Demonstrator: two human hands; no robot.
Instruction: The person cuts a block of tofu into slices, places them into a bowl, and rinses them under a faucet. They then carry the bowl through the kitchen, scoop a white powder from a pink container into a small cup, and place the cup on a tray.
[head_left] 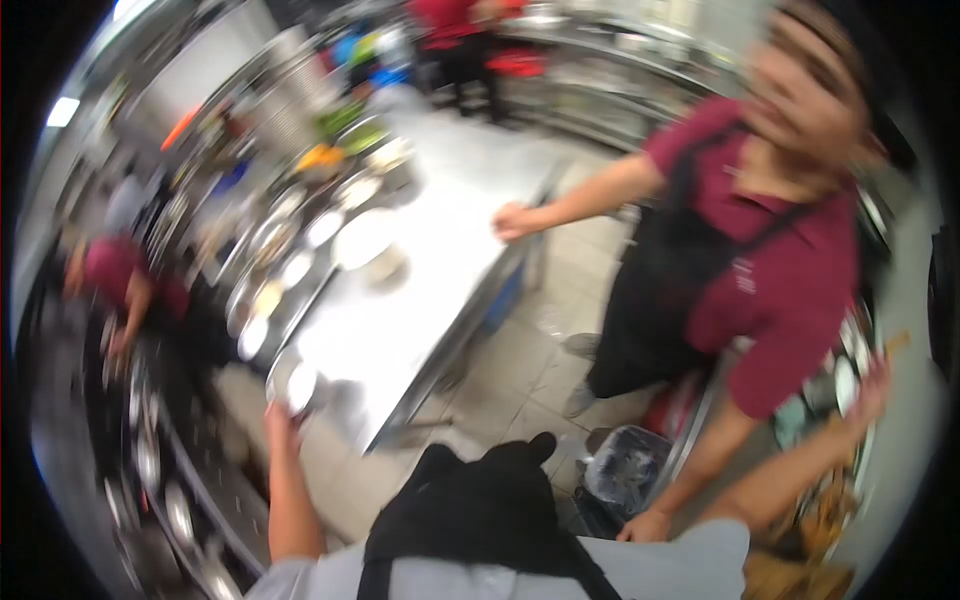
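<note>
On the left, my left hand (283,415) grips the near rim of a round metal container (298,384) with something white in it. The container is at the near corner of a metal worktable (450,215). Far to the right, my right hand (872,388) reaches toward a cluttered side counter. A tan, wooden-looking stick (898,342) shows just beyond its fingers. Blur hides whether my right hand holds the stick. Several bowls and dishes (848,380) lie beside that hand.
A co-worker in a maroon shirt (780,260) stands close on the right, one hand (515,222) by the table edge. A white bowl (368,240) and food containers (265,300) line the table's left side. A lined bin (628,465) stands below. Another person (125,280) bends at the left.
</note>
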